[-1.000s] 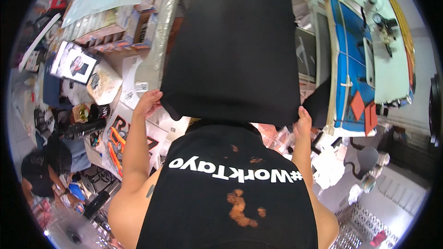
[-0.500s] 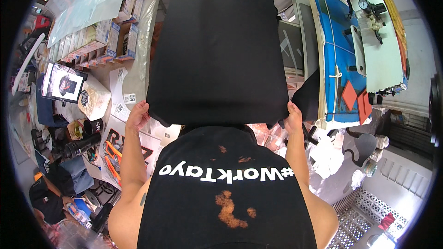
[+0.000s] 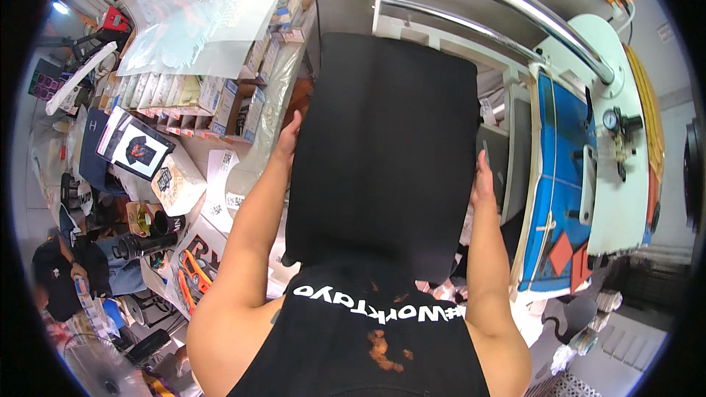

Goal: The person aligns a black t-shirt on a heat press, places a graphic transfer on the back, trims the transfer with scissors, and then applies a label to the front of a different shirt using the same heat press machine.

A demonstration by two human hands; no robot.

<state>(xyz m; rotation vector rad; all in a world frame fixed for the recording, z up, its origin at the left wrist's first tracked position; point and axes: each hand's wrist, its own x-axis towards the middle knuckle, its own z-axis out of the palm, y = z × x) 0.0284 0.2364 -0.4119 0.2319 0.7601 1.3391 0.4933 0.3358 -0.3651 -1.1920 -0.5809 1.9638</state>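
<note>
Head view: a large black fabric panel (image 3: 390,154) is held spread out flat in front of the person, filling the middle of the picture. Left hand (image 3: 289,140) grips the panel's left edge, fingers curled around it and mostly hidden behind the cloth. Right hand (image 3: 482,180) grips the right edge lower down, thumb side showing against the fabric. Both forearms reach up from the lower edge, one on each side of the panel.

Panel's lower edge meets the person's black sleeveless shirt (image 3: 368,338), which carries white lettering and an orange-brown mark.

Left of the panel, a row of small cartons (image 3: 191,95) stands under a clear plastic sheet (image 3: 206,15). Further left lie a printed card with a dark garment picture (image 3: 140,151) and orange-handled pliers (image 3: 193,276).

Right of the panel stands a press machine with a blue platen (image 3: 562,169), a chrome rail (image 3: 515,11) above it and a pressure gauge (image 3: 612,119) on its white body. Panel hides whatever lies directly beneath it.
</note>
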